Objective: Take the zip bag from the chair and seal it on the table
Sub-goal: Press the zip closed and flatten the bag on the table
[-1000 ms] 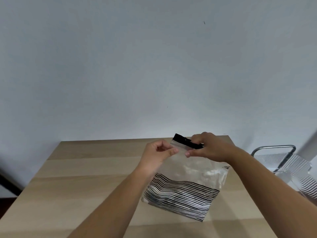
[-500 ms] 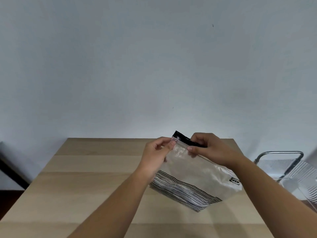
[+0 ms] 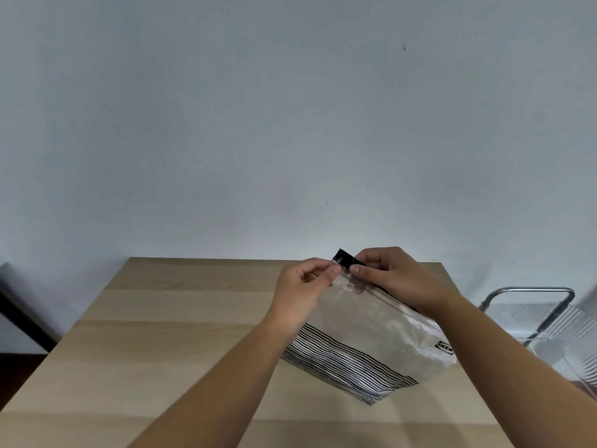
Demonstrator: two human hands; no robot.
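Two hands, left hand and right hand, pinch the zip bag top corner at 12 o'clock above the table, chair at 3 o'clock; bag fetched, sealing seemingly just starting, strip mostly left.

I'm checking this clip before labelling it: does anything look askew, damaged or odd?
Nothing looks damaged or spilled. The zip bag is held tilted above the table, both hands pinching one corner of its black strip: left hand, right hand.
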